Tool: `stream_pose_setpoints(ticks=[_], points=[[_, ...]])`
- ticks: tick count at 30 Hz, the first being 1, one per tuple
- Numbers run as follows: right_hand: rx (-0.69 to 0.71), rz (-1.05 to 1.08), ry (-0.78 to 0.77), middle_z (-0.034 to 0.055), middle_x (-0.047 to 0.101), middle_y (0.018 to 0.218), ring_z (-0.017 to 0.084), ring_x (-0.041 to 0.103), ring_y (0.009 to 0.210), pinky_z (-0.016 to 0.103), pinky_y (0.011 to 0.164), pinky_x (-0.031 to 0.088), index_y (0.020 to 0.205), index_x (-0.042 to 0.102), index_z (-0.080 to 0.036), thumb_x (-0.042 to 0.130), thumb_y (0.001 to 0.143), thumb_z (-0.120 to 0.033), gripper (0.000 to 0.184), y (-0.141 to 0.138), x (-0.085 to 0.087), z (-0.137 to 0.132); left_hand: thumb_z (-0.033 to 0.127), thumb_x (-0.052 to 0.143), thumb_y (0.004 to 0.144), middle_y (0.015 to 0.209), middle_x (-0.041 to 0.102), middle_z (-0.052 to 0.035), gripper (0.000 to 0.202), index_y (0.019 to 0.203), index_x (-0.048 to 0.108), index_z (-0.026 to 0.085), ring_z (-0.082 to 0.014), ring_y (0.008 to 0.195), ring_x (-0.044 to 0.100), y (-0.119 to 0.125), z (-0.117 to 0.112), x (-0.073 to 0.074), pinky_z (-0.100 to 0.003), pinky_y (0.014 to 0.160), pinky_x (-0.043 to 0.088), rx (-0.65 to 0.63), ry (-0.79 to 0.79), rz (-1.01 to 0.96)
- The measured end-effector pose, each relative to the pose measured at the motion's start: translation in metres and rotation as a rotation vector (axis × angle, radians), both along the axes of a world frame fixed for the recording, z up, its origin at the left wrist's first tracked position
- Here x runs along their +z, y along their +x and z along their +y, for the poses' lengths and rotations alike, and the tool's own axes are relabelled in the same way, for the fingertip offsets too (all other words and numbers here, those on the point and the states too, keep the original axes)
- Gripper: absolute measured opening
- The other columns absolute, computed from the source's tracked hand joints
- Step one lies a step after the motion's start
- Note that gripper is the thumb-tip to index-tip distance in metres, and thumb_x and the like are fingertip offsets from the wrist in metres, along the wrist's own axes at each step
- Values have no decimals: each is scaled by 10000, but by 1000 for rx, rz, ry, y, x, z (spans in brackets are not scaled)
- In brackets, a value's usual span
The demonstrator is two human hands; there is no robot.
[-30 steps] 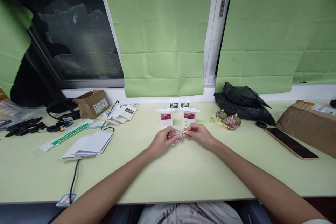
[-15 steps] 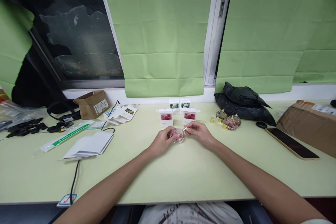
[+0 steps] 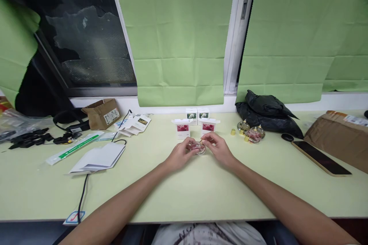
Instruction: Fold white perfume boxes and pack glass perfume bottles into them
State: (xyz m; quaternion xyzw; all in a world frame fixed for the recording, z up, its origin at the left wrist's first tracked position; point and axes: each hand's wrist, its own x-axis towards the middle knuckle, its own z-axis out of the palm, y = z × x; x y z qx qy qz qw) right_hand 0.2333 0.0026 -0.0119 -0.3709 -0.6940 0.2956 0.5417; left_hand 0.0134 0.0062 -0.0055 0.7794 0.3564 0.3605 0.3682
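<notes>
My left hand (image 3: 179, 155) and my right hand (image 3: 217, 148) meet over the middle of the pale green table (image 3: 178, 195). Between them sits a small round glass bottle (image 3: 198, 147) with pink contents. The left fingers curl round its left side. The right fingers pinch a small gold cap (image 3: 202, 142) at the bottle's top. Just behind the hands stand two small white boxes with pink pictures (image 3: 183, 129) (image 3: 208, 127), their lids open, and behind those two white boxes with green pictures (image 3: 197, 115).
More round glass bottles and gold caps (image 3: 250, 133) lie at the right by a black bag (image 3: 267, 113). A phone (image 3: 320, 157) and a brown parcel (image 3: 336, 138) are far right. Folded white cartons (image 3: 97, 157), a cable (image 3: 83, 187), a cardboard box (image 3: 102, 113) and black parts (image 3: 28, 139) lie left.
Both hands have drawn closer together on the bottle, and the right fingers with the gold cap have moved left onto its top. The view has shifted slightly.
</notes>
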Motion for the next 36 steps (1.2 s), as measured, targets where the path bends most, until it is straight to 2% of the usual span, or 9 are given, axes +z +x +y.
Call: stream_pose_setpoints(ticks=[5, 9, 12, 18, 22, 36], points=[[-24, -22, -7, 29, 650, 918, 199, 589, 828, 336, 782, 487, 961, 666, -234, 675, 945, -439, 207, -2, 1, -3, 481, 635, 972, 1141, 741, -63, 309, 1144, 598, 226, -230, 1035, 719, 2, -1, 0, -360, 907, 564, -30, -12, -9], [-51, -34, -2, 27, 637, 883, 194, 567, 795, 330, 747, 477, 926, 652, -233, 687, 936, -440, 210, -4, 1, -4, 496, 656, 949, 1062, 739, -45, 315, 1106, 624, 224, -208, 899, 693, 2, -1, 1, -330, 797, 542, 10, 23, 33], [-62, -60, 9, 34, 644, 909, 199, 567, 809, 334, 755, 476, 932, 659, -238, 676, 946, -437, 201, -5, 2, -6, 511, 684, 921, 1019, 733, -35, 341, 1097, 652, 221, -191, 823, 650, 1, 0, 0, -311, 737, 508, 39, 50, 77], [-22, -145, 88, 62, 654, 1039, 231, 602, 968, 361, 862, 472, 1056, 713, -262, 569, 1021, -387, 194, -4, 5, -9, 508, 708, 901, 1017, 739, -35, 364, 1114, 663, 216, -182, 793, 629, -1, 2, -2, -301, 724, 494, 36, 45, 92], [4, -160, 82, 67, 641, 1069, 241, 601, 1022, 381, 913, 472, 1105, 722, -274, 528, 1041, -359, 221, -4, 7, -10, 489, 713, 903, 1027, 747, -33, 354, 1129, 661, 221, -182, 799, 636, -2, 4, -5, -300, 730, 495, 24, 30, 80], [-47, -145, 61, 40, 629, 1022, 201, 579, 882, 338, 824, 474, 1013, 676, -256, 635, 986, -400, 152, -5, 1, -6, 433, 692, 932, 1018, 752, -18, 292, 1147, 674, 236, -168, 772, 627, -2, 3, -1, -281, 705, 469, 9, 66, 115]])
